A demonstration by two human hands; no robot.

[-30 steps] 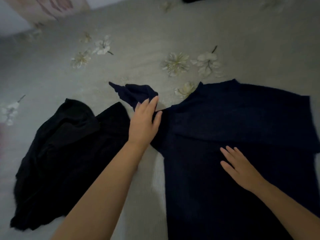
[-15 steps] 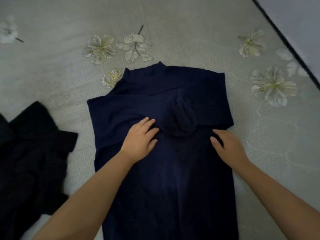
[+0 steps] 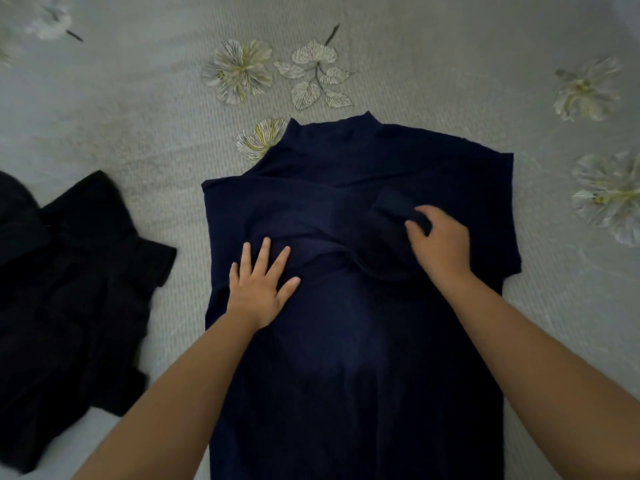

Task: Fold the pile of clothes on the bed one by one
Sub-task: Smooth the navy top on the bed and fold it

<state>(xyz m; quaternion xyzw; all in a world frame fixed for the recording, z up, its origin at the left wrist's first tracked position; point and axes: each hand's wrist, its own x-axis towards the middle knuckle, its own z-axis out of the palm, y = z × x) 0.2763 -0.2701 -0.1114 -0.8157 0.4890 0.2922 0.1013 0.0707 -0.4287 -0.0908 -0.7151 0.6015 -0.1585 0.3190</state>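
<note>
While flat on the bed (image 3: 104,133), navy sweater (image 3: 363,358) lengthwise, collar away

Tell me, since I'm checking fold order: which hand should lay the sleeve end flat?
Right, probably: the right hand already grips the sleeve end, while the left hand presses flat on the navy sweater.

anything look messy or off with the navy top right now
Yes. On the navy top, the sleeve cuff folded across the chest is bunched into a lump instead of lying flat; the right hand grips it there while the left hand presses flat.
</note>
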